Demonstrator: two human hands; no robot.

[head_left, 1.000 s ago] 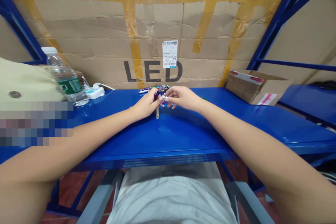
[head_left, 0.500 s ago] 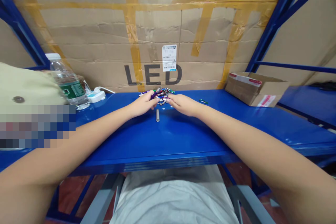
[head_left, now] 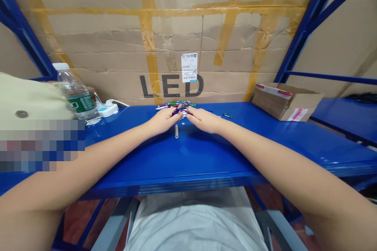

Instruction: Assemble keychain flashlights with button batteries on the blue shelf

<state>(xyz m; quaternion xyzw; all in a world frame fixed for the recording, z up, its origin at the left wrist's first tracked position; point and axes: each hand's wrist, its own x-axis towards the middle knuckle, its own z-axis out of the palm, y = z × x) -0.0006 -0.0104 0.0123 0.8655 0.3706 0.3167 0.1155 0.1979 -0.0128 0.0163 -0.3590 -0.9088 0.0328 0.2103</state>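
Note:
My left hand (head_left: 163, 120) is closed around a slim purple tube with a silver end (head_left: 177, 109), which slants up to the right. My right hand (head_left: 204, 120) faces it, fingertips pinched together beside small shiny silver pieces (head_left: 184, 113); what they grip is too small to make out. Behind both hands lies a pile of coloured metallic pieces (head_left: 171, 104), partly hidden by the fingers. A silver cylinder (head_left: 176, 131) lies on the blue table (head_left: 182, 160) just in front of my left hand. To the right of my right hand is a green carabiner-like clip (head_left: 227, 115).
An open cardboard box (head_left: 285, 102) stands at the right. At the left are a water bottle (head_left: 81, 98), a white power strip (head_left: 108, 109) and a person's pale sleeve (head_left: 32, 98). A large taped carton (head_left: 118, 47) closes off the back, between blue frame posts (head_left: 309, 27).
My hands have come slightly closer together, and the purple tube has moved a little to the right with my left hand. The view has tilted up slightly.

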